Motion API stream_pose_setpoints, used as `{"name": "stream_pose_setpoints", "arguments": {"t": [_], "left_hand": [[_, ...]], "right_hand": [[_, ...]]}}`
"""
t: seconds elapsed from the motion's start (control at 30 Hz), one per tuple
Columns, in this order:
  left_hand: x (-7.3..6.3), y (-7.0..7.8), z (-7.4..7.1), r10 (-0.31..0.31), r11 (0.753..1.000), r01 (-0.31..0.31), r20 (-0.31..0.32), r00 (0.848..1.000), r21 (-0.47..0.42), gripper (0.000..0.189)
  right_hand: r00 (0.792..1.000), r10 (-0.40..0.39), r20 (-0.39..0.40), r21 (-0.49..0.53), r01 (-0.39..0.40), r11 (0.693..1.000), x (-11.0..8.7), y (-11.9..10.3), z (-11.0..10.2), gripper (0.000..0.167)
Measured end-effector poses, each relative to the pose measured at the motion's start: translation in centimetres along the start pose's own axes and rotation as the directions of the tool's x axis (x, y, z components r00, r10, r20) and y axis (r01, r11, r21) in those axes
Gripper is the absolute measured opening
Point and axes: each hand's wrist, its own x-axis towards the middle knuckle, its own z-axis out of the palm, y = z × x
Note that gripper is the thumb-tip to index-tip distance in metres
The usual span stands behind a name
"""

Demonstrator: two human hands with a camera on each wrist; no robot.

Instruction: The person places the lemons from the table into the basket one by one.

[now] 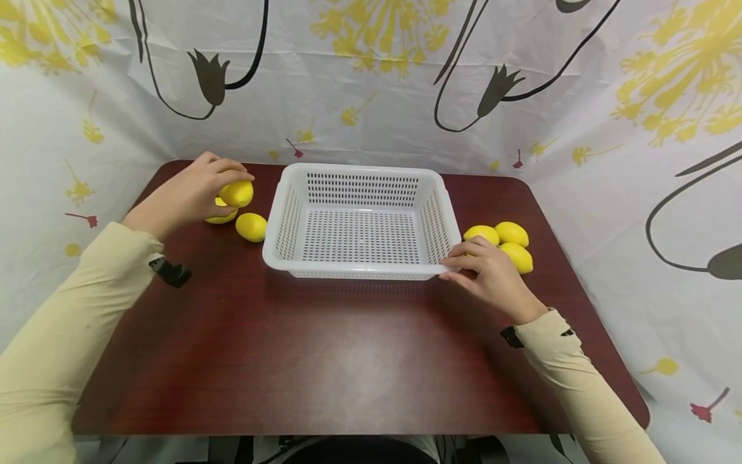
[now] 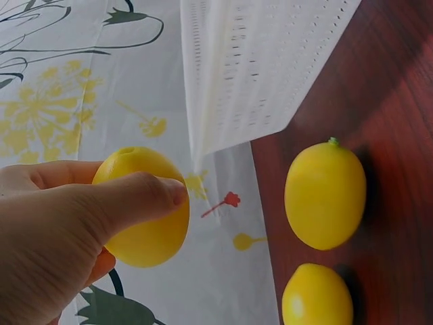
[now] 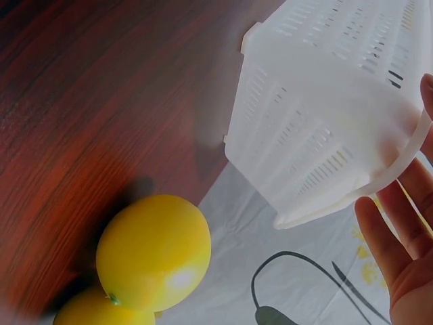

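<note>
My left hand [image 1: 199, 187] pinches a yellow lemon [image 2: 145, 230] between thumb and fingers, raised above the table at the left. Two more lemons lie below and beside it: one [image 1: 251, 227] near the basket's left side, the other [image 1: 220, 216] partly covered by the hand and held lemon. A white perforated plastic basket [image 1: 362, 265] stands at the middle of the table with nothing inside. At its front right corner, my right hand [image 1: 489, 274] grips the rim with fingers and thumb. Three lemons [image 1: 512, 234] sit close together just beyond that hand, partly hidden by it.
The dark red-brown table [image 1: 348, 361] has rounded corners. A white cloth [image 1: 371, 109] with yellow, grey and red flower prints hangs behind and along both sides. Part of a black seat [image 1: 353, 451] shows below the front edge.
</note>
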Motion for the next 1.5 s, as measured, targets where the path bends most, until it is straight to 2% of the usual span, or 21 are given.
{"name": "stream_pose_setpoints", "arguments": {"t": [0.47, 0.83, 1.17, 1.5], "left_hand": [[3.3, 1.1, 0.3, 0.116, 0.993, -0.118, -0.061, 0.991, -0.028, 0.052], [5.7, 2.4, -0.3, 0.144, 0.989, -0.146, -0.046, 0.988, -0.03, 0.051], [7.7, 3.4, -0.2, 0.19, 0.981, -0.191, -0.018, 0.982, -0.024, 0.049], [9.9, 4.5, -0.1, 0.202, 0.979, -0.202, 0.021, 0.979, -0.014, 0.05]], "right_hand": [[1.0, 0.026, 0.001, -0.014, -0.026, 1.0, 0.1, -0.2, 0.0, 0.054], [1.0, 0.021, -0.01, -0.013, -0.021, 1.0, 0.1, -0.2, 0.2, 0.054], [1.0, 0.024, -0.018, -0.003, -0.024, 1.0, 0.0, -0.2, 0.2, 0.056], [0.999, 0.031, -0.019, 0.001, -0.031, 1.0, -0.2, -0.2, 0.4, 0.053]]}}
